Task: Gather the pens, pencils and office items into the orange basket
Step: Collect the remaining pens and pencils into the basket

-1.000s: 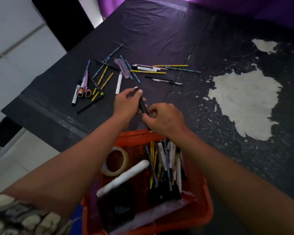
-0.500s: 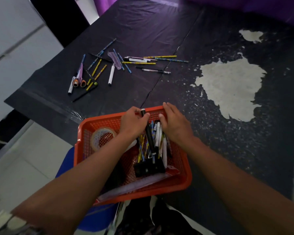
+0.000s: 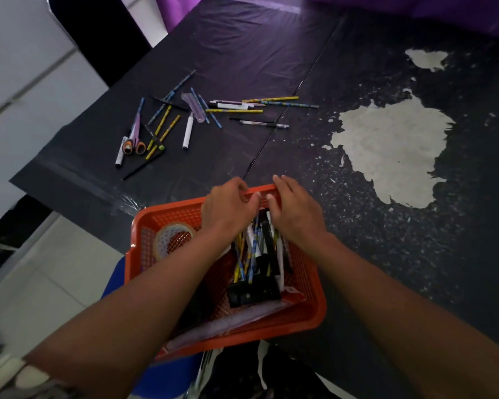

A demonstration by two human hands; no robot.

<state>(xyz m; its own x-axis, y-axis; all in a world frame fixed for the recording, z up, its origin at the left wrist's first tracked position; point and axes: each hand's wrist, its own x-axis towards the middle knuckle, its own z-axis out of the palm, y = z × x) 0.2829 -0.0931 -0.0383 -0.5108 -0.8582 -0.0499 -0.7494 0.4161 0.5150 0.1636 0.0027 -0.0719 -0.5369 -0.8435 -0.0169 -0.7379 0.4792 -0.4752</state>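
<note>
2 bare forearms (image 3: 144, 300); a patterned grey-and-cream sleeve (image 3: 26, 378) at lower left.

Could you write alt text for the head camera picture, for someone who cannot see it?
A person's left hand and right hand hover over the far end of an orange basket holding pens and a tape roll. More pens, pencils and scissors lie scattered on the black table beyond.

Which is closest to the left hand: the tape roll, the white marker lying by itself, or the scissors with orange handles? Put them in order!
From the left hand in the head view:
1. Tape roll: inside the orange basket, at its left end, just beside the hand.
2. White marker: out on the black table, beyond the basket.
3. Scissors: farther left on the table.
</note>
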